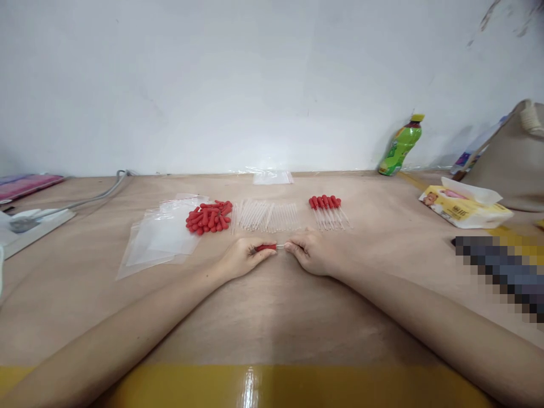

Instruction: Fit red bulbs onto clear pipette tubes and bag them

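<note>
My left hand (243,259) is closed on a red rubber dropper bulb (266,247). Between the thumb and fingers of my right hand (312,253) is a thin clear dropper tube (280,246), its end meeting the mouth of the bulb. How deep the tube sits in the bulb cannot be made out. Beyond my left hand lies a pile of red bulbs (208,218). A row of loose clear tubes (267,216) stretches to the right of that pile. Several droppers with red bulbs on their tubes (325,203) lie side by side beyond my right hand.
Clear plastic bags (164,235) overlap left of the bulbs; another bag (272,178) lies by the wall. A green drink bottle (402,145) leans there. At right are a tissue pack (465,208), a blurred dark object (501,272) and a beige bag (508,164). A grey cable (100,196) runs at left.
</note>
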`<action>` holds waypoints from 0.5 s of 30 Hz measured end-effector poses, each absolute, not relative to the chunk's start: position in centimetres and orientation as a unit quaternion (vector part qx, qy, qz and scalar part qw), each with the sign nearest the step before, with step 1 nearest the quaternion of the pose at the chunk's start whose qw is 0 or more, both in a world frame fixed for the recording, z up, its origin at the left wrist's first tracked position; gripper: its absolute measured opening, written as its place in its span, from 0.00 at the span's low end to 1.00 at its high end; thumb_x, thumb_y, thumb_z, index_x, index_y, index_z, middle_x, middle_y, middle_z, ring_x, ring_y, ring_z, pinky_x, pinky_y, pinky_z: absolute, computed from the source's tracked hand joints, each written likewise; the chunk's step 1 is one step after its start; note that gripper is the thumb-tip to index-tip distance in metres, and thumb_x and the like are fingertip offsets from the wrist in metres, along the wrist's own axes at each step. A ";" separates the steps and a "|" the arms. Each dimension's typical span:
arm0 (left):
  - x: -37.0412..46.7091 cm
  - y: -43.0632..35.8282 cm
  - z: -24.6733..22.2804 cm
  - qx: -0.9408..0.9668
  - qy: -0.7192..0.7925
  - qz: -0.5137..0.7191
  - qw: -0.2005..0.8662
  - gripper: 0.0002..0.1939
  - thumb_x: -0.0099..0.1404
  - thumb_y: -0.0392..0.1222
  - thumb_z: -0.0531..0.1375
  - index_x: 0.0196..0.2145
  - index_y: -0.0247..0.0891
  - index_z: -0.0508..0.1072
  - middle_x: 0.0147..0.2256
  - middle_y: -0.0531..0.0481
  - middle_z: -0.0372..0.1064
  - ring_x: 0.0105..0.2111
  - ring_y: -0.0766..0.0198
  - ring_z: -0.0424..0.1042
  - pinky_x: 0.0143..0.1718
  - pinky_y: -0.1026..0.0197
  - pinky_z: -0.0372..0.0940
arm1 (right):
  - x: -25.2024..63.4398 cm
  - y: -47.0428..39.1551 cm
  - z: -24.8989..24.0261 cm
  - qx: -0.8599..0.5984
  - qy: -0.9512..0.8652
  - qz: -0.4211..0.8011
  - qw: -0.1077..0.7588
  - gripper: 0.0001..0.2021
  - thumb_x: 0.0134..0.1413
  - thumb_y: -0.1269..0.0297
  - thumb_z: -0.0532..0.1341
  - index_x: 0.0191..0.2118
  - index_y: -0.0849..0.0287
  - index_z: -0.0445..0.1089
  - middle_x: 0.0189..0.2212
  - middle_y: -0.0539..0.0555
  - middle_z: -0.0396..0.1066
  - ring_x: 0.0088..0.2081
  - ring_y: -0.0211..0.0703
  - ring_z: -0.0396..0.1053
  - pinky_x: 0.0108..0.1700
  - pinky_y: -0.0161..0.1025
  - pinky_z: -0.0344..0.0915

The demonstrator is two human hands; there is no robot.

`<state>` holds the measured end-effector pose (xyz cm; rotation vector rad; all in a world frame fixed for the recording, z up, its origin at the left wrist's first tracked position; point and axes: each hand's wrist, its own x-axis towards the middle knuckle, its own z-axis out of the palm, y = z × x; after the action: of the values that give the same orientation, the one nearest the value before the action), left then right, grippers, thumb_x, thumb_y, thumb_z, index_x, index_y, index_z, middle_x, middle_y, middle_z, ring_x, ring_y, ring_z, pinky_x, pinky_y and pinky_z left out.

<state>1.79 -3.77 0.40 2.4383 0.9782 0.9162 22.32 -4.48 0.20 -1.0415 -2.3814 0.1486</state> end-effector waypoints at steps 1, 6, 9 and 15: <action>1.8 -3.6 0.4 0.869 0.336 0.323 0.165 0.10 0.60 0.42 0.57 0.38 0.39 0.74 0.34 0.49 0.75 0.33 0.63 0.73 0.36 0.62 0.67 | 22.3 -4.4 0.3 -0.388 -0.883 0.059 0.258 0.15 0.59 0.65 0.49 0.22 0.59 0.63 0.18 0.48 0.65 0.22 0.34 0.58 0.34 0.35 0.53; 1.6 -3.3 0.3 0.887 0.305 0.329 0.107 0.10 0.60 0.42 0.56 0.38 0.39 0.73 0.34 0.48 0.74 0.33 0.63 0.72 0.36 0.62 0.65 | 22.5 -4.8 1.2 -0.401 -0.884 0.079 0.225 0.12 0.57 0.66 0.50 0.25 0.60 0.64 0.23 0.52 0.68 0.25 0.36 0.61 0.29 0.33 0.53; 1.6 -3.3 0.3 0.874 0.337 0.334 0.108 0.15 0.59 0.43 0.58 0.44 0.37 0.69 0.33 0.48 0.71 0.29 0.65 0.70 0.33 0.63 0.65 | 23.3 -4.9 2.4 -0.400 -0.889 0.101 0.199 0.10 0.55 0.68 0.52 0.25 0.60 0.66 0.24 0.52 0.69 0.25 0.36 0.62 0.27 0.33 0.53; 1.6 -3.1 0.2 0.861 0.369 0.315 0.149 0.23 0.59 0.41 0.56 0.52 0.36 0.57 0.30 0.52 0.64 0.23 0.70 0.63 0.26 0.66 0.62 | 26.9 -2.6 6.0 -0.549 -0.796 0.143 0.211 0.12 0.50 0.64 0.55 0.20 0.60 0.68 0.17 0.50 0.67 0.20 0.35 0.61 0.24 0.32 0.53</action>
<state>1.58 -3.11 0.20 2.4755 1.0618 0.9057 26.95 -2.61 6.02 -1.5264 -2.2118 0.3978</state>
